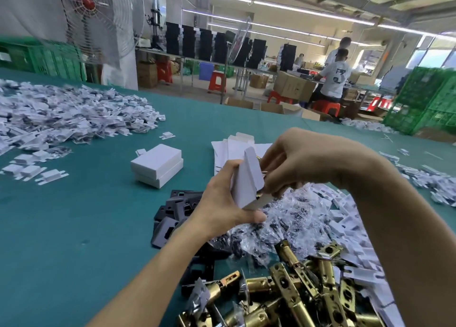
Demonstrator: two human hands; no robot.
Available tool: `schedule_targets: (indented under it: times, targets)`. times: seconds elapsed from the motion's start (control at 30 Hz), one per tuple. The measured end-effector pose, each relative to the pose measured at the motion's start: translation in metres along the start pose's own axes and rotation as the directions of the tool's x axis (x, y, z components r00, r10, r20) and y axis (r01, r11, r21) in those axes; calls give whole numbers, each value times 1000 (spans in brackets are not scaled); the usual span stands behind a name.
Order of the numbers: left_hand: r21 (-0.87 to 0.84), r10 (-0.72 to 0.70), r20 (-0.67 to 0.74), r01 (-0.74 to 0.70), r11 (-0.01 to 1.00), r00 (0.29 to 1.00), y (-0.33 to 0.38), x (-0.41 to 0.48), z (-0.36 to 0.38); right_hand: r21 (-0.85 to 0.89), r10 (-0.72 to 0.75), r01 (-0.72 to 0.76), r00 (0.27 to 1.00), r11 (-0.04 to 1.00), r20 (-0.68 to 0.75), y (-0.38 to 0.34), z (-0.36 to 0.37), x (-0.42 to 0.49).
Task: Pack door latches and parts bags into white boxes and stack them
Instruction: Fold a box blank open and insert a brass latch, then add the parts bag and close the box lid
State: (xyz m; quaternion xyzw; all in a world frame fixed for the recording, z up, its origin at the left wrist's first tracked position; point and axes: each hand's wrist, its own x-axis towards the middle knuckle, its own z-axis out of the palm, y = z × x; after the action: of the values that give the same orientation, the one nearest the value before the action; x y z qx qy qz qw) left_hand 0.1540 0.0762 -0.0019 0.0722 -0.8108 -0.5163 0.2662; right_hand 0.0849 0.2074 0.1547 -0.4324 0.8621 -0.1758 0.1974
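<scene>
White box (246, 178) near-upright, top tilted away; gripped by left hand (219, 203), right hand (296, 161) curled, pinching its side.

Tube lights (313, 12) overhead; caged fan (98, 18), perhaps wall-mounted; green crates (424, 99).

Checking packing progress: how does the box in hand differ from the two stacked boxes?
The held box is tilted in the air, gripped by the left hand and right hand; the stacked boxes lie flat on the table. The held box has an end flap open; the stacked boxes are closed. Both are plain white cartons.
</scene>
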Motion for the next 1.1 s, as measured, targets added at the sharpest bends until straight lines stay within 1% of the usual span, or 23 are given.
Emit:
schedule_targets:
  times: [0.1, 0.23, 0.3, 0.4, 0.5, 0.53, 0.6, 0.67, 0.73, 0.8, 0.9, 1.03, 1.1]
  targets:
    - [-55, 1, 10, -1, 999, 1000, -1, 1, 2, 82, -31, 41, 993, 996, -117, -2, 2, 3]
    - [-121, -60, 18, 61, 991, 998, -5, 2, 4, 196, -39, 99, 955, 976, -293, 2, 8, 5]
    - [-131, -102, 42, 107, 986, 994, -8, 1, 5, 247, -18, 111, 937, 963, -349, 11, 7, 3]
    - [-217, -133, 48, 140, 966, 990, -7, 0, 4, 302, 77, 52, 913, 952, -400, 42, 6, 0]
    - [-313, -131, 55, 141, 939, 990, -2, 0, 2, 338, 254, -100, 855, 936, -452, 91, 15, -2]
    - [-341, -133, 58, 144, 929, 989, 0, 0, 2, 321, 306, -166, 834, 933, -460, 108, 21, -2]
    - [-372, -123, 71, 141, 918, 990, 2, -2, 2, 232, 381, -306, 809, 923, -448, 140, 37, -3]
    - [-399, -99, 75, 121, 909, 992, 3, -3, 4, 69, 402, -419, 794, 905, -456, 168, 52, -3]
    - [-435, -74, 66, 95, 895, 995, 2, -3, 6, -67, 396, -483, 782, 873, -482, 189, 60, -3]
    - [-465, -68, 60, 88, 881, 996, 1, -3, 9, -135, 404, -518, 782, 845, -474, 201, 63, -4]
    - [-510, -34, 40, 50, 859, 999, -1, -2, 10, -228, 423, -547, 800, 805, -426, 209, 66, 2]
    - [-572, -27, 1, 23, 820, 1000, -4, -1, 9, -222, 404, -513, 824, 829, -396, 214, 68, 17]
    - [-597, -42, -19, 22, 802, 999, -5, -1, 9, -227, 407, -517, 823, 825, -397, 217, 67, 22]
